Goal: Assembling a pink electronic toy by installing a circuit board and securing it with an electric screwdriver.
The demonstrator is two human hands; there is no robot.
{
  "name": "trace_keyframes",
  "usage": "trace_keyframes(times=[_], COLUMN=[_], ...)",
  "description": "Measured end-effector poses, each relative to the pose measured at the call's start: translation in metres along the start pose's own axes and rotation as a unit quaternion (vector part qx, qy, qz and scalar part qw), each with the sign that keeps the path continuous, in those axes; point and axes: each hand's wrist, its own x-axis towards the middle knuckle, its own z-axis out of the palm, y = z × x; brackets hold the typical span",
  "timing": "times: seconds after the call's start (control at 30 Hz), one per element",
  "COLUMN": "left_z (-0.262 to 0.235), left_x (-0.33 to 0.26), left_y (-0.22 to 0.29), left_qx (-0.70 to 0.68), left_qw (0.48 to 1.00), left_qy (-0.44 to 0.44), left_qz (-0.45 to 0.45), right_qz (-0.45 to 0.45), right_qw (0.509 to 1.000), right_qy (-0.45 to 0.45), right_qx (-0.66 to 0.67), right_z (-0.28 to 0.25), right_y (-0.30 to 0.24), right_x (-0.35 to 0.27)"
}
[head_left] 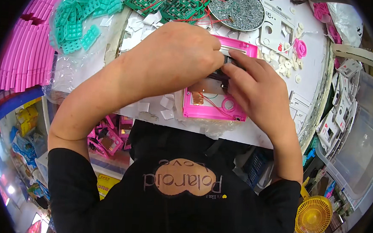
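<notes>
A pink plastic casing [214, 109] lies open on the white worktable [312, 81], with a brown circuit board and thin red wires inside it. My left hand [173, 56] curls over the casing's upper left part, fingers closed on it. Over the upper right part, the fingertips of my right hand [256, 88] press on a small dark component [230, 61] at the casing's top edge. The two hands' fingertips meet there. Much of the casing's inside is hidden under the hands.
Teal rubber keypads [79, 16] lie at the back left beside stacked pink strips [24, 51]. Green circuit boards with red wires [168, 2] and a round tray of screws [240, 8] stand behind. White plastic panels and small round parts [284, 58] lie right. A yellow fan [313, 216] stands low right.
</notes>
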Motion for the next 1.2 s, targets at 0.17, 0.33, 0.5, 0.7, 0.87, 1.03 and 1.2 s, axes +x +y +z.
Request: trace_keyframes(times=[0.17,0.33,0.5,0.7,0.87,1.03,1.2], left_z=[0.006,0.016,0.013,0.018,0.016,0.017,0.019], left_x=[-0.015,-0.018,-0.008,-0.001,0.005,0.017,0.017], left_y=[0.022,0.029,0.015,0.009,0.004,-0.001,-0.006], left_qx=[0.002,-0.068,-0.148,-0.199,-0.245,-0.284,-0.303], left_qw=[0.997,0.983,0.973,0.958,0.939,0.925,0.915], left_qy=[0.047,0.111,0.058,0.077,0.049,-0.029,-0.044], left_qz=[-0.056,-0.126,-0.169,-0.193,-0.236,-0.251,-0.264], right_qz=[-0.018,-0.034,-0.051,-0.046,-0.04,-0.019,-0.033], right_qw=[0.996,0.985,0.981,0.978,0.967,0.942,0.971], right_qy=[0.027,-0.007,-0.016,-0.015,-0.056,-0.127,-0.062], right_qx=[-0.088,-0.168,-0.187,-0.202,-0.244,-0.31,-0.226], right_z=[0.001,-0.006,-0.007,-0.007,-0.01,-0.002,0.0], right_y=[-0.017,-0.036,-0.035,-0.027,-0.034,-0.046,-0.029], right_x=[-0.004,-0.002,-0.005,-0.008,0.002,0.015,0.008])
